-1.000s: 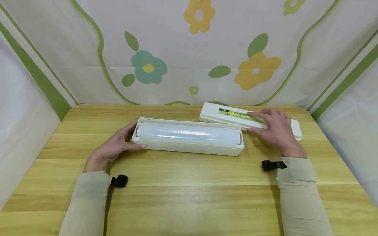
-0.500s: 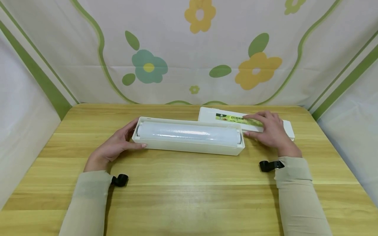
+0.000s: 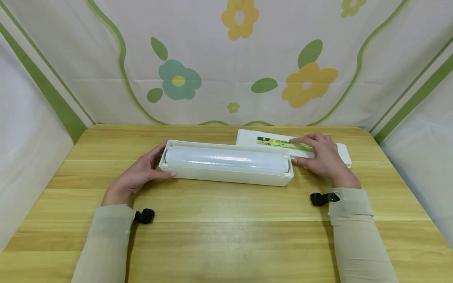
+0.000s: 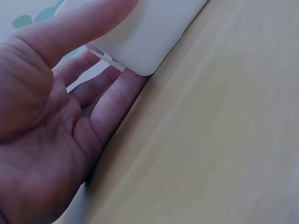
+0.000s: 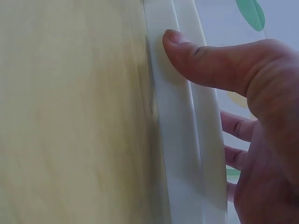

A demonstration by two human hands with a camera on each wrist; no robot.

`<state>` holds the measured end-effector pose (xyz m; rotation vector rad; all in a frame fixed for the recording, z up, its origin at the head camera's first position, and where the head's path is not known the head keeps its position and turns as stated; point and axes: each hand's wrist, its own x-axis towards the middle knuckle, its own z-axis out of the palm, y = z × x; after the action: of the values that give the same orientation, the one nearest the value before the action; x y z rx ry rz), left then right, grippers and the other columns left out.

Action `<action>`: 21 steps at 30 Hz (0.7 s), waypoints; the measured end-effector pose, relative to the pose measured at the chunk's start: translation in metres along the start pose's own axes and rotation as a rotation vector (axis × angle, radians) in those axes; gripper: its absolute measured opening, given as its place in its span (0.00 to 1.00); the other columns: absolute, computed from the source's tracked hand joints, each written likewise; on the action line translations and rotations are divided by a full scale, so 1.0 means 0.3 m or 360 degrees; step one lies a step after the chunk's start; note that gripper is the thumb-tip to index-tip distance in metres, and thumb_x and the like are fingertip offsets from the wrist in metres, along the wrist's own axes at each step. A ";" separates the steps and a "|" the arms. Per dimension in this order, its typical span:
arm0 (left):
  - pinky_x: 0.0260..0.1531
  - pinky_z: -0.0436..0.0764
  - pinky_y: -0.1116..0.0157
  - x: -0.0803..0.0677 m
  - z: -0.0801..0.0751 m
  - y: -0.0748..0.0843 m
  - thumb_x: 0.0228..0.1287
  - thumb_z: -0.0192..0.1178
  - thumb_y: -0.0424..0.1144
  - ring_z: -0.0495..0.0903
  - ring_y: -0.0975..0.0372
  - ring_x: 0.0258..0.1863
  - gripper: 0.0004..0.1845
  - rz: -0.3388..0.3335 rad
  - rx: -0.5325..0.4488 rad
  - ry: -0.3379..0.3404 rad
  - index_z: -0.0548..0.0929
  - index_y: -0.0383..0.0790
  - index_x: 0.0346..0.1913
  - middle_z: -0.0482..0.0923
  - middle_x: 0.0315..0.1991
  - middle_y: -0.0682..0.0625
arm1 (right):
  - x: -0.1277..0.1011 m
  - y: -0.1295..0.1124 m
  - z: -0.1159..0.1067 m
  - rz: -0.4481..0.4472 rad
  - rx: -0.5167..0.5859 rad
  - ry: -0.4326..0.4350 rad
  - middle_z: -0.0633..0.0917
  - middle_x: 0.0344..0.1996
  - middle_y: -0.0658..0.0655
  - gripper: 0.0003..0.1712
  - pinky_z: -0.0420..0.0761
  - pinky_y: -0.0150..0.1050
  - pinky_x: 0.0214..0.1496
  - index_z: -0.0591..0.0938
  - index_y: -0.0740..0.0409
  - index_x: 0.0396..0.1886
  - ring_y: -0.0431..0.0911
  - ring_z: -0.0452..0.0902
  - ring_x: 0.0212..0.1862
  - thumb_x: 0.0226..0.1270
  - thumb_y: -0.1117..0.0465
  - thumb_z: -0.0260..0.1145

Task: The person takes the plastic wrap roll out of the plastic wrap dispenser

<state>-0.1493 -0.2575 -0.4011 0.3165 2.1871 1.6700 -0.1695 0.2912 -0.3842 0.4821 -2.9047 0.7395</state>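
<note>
A long cream plastic box (image 3: 230, 177) lies open-topped on the table, with a shiny roll of cling film (image 3: 219, 158) inside. At its left end my left hand (image 3: 139, 175) grips it, thumb (image 4: 88, 25) across the near wall and fingers round behind the end. Behind the box's right end lies the white lid (image 3: 249, 138), label side up with a green and yellow label (image 3: 271, 141). My right hand (image 3: 323, 158) holds the lid, its thumb (image 5: 205, 60) on the near side wall and the other fingers over the top. The lid's near left part is hidden behind the box.
The wooden table (image 3: 226, 236) stretches in front of the box and to both sides. A white curtain (image 3: 219, 59) with printed flowers hangs along its back edge. Small black wrist cameras sit on both cuffs.
The lid has moved left and towards me, coming more nearly parallel to the box, with my right hand moving along. My left hand and the box are almost still.
</note>
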 end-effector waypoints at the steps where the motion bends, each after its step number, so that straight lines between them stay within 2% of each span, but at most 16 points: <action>1: 0.64 0.73 0.76 0.001 0.000 -0.001 0.63 0.79 0.34 0.63 0.54 0.77 0.57 0.0001 -0.0001 -0.0002 0.54 0.63 0.88 0.60 0.82 0.50 | 0.000 -0.001 -0.001 -0.0001 0.0002 -0.0002 0.75 0.66 0.69 0.32 0.53 0.74 0.70 0.84 0.45 0.69 0.70 0.62 0.66 0.65 0.55 0.82; 8: 0.64 0.73 0.76 0.001 0.000 -0.003 0.63 0.78 0.34 0.64 0.55 0.76 0.57 0.0000 -0.0001 0.0003 0.54 0.63 0.88 0.61 0.82 0.50 | -0.001 -0.005 -0.004 -0.0004 0.0024 -0.0020 0.74 0.67 0.69 0.32 0.53 0.74 0.71 0.84 0.46 0.69 0.70 0.62 0.67 0.65 0.56 0.82; 14: 0.63 0.74 0.76 -0.001 0.001 -0.002 0.63 0.79 0.34 0.63 0.54 0.76 0.58 -0.0024 -0.0023 0.0008 0.54 0.62 0.88 0.60 0.82 0.50 | 0.001 -0.014 -0.014 -0.0017 -0.0006 -0.0021 0.74 0.69 0.71 0.35 0.54 0.74 0.74 0.84 0.49 0.69 0.74 0.60 0.72 0.62 0.55 0.84; 18: 0.63 0.74 0.75 -0.001 0.001 0.001 0.63 0.79 0.34 0.63 0.53 0.77 0.59 -0.0034 -0.0025 0.0008 0.52 0.60 0.88 0.60 0.83 0.49 | 0.003 -0.042 -0.034 0.0013 -0.0022 0.0008 0.73 0.71 0.72 0.36 0.60 0.74 0.73 0.83 0.52 0.71 0.74 0.61 0.74 0.63 0.54 0.83; 21: 0.63 0.74 0.76 -0.003 0.001 0.006 0.63 0.79 0.34 0.63 0.53 0.77 0.59 -0.0041 -0.0024 0.0009 0.52 0.60 0.89 0.59 0.83 0.49 | 0.004 -0.075 -0.055 0.0014 -0.0020 0.0072 0.74 0.69 0.72 0.34 0.69 0.72 0.67 0.83 0.56 0.71 0.71 0.66 0.70 0.67 0.55 0.80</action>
<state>-0.1484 -0.2571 -0.3994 0.2786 2.1728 1.6748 -0.1627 0.2802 -0.3595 0.4451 -2.8696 0.7230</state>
